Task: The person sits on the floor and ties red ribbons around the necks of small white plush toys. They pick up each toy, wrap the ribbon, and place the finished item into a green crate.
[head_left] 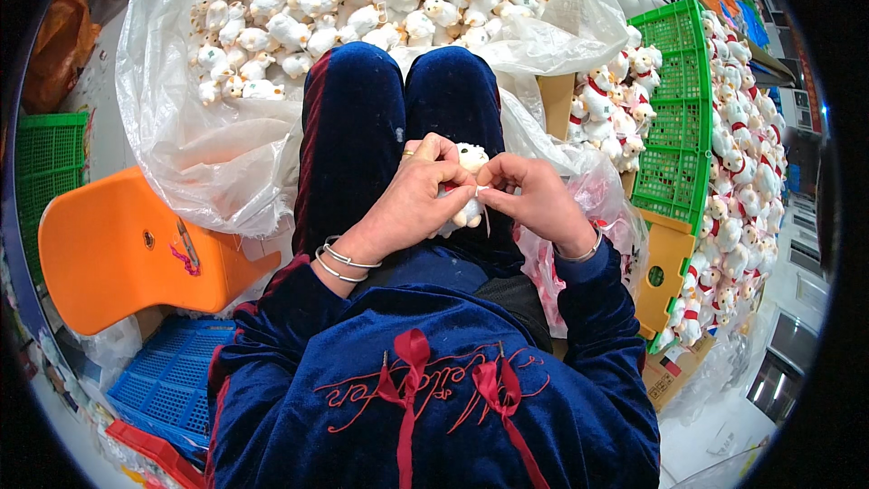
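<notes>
A small white plush animal toy (472, 158) with dark eyes rests between my thighs, with a bit of red at its neck. Over the toy, my left hand (418, 188) has its thumb and forefinger pinched together at a thin white strip (486, 217) that hangs down its front. Facing it, my right hand (529, 195) pinches the same strip, and the fingertips of both hands nearly touch. The toy's lower body is partly hidden by my fingers.
Ahead of my knees, a clear plastic bag (163, 81) holds many white plush toys (312, 2). To the right stand a green crate (670, 109) and a heap of toys with red scarves (738, 172). An orange chair (118, 254) with thread snips (187, 244) stands left, near a blue crate (172, 376).
</notes>
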`<state>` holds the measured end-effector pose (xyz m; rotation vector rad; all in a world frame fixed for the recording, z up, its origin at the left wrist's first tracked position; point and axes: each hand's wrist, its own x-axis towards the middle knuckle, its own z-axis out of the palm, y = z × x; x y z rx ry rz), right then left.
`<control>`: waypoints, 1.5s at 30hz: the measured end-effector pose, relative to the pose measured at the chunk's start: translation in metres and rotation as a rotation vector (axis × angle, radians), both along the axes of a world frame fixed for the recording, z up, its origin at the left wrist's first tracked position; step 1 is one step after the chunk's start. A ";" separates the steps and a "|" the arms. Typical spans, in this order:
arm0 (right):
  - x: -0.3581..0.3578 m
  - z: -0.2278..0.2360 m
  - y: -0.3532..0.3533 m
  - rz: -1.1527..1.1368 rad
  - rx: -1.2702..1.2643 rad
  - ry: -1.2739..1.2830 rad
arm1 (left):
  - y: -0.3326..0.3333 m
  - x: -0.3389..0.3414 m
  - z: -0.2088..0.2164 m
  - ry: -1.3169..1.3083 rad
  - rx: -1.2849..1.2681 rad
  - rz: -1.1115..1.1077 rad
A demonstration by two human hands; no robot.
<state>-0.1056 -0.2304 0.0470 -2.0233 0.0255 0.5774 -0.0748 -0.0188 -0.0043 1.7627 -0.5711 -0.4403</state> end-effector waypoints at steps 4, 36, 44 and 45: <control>0.003 0.003 0.000 0.034 -0.003 0.005 | 0.002 0.002 0.002 0.018 -0.005 -0.013; -0.009 -0.009 0.001 0.110 0.018 -0.334 | 0.003 0.005 -0.001 0.053 -0.016 -0.030; -0.006 -0.008 0.004 0.161 -0.007 -0.374 | 0.004 0.006 -0.003 0.063 -0.018 -0.044; -0.006 -0.007 0.005 0.166 -0.015 -0.375 | 0.006 0.007 -0.003 0.066 -0.019 -0.054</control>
